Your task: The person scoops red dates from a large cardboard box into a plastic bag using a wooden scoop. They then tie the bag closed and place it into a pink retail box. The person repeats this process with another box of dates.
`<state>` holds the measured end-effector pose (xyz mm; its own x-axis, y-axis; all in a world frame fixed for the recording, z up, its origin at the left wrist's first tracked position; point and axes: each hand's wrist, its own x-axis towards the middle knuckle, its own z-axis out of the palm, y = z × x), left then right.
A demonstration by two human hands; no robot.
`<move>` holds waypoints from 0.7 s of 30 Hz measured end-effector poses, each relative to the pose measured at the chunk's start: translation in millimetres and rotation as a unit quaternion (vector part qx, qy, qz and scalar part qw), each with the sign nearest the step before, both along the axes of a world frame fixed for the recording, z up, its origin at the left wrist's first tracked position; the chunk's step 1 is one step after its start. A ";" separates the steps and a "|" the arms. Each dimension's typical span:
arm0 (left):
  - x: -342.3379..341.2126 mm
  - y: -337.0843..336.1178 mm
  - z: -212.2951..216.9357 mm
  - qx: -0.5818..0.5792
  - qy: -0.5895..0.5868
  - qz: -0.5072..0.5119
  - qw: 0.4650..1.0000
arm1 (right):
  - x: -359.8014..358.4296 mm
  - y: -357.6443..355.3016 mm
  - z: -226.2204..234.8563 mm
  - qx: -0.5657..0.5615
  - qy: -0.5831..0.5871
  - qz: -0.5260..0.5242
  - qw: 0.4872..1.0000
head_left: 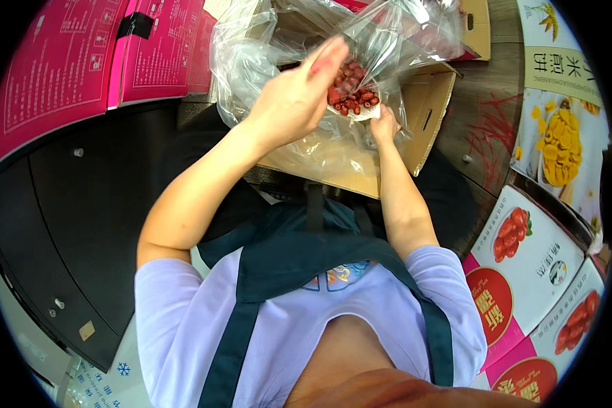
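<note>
Red dates (357,92) lie in a pile inside a large clear plastic bag (241,51) that lines an open cardboard box (432,102). Beneath the near dates shows the edge of a white holder (355,113); whether it is a bowl or a bag I cannot tell. The fingers of my right hand (385,126) are closed on that white edge. Above the bag, to the left of the dates, my left hand (296,95) is raised, its fingers smeared by motion. A reddish patch shows at those fingers, and I cannot tell whether they hold a date.
Pink boxes (61,61) stand at the far left, above a black cabinet (81,183). White and pink boxes with printed dates (523,245) are stacked at the right. Red strips (493,129) lie on the wooden floor (496,75) beside the cardboard box.
</note>
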<state>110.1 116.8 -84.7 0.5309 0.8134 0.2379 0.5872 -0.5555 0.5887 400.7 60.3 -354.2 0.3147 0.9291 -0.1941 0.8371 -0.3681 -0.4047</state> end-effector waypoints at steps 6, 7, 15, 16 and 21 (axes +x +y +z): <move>-23.9 -23.7 -71.8 -0.265 0.445 -0.169 0.839 | 17.4 -13.6 11.4 -0.005 -0.011 -0.059 0.998; -26.7 -22.4 -67.8 -0.324 0.526 -0.236 0.750 | 16.3 -14.3 10.9 -0.008 -0.010 -0.067 0.998; -28.7 4.2 -44.5 -0.370 0.482 -0.063 0.791 | 21.2 -24.1 15.6 0.029 0.004 -0.042 0.999; -31.6 11.6 -41.2 -0.365 0.468 -0.026 0.804 | 17.5 -24.8 24.4 0.021 0.030 -0.056 0.998; -34.3 8.1 -27.6 -0.316 0.517 -0.023 0.795 | 5.4 -29.2 44.3 0.040 0.082 -0.113 0.989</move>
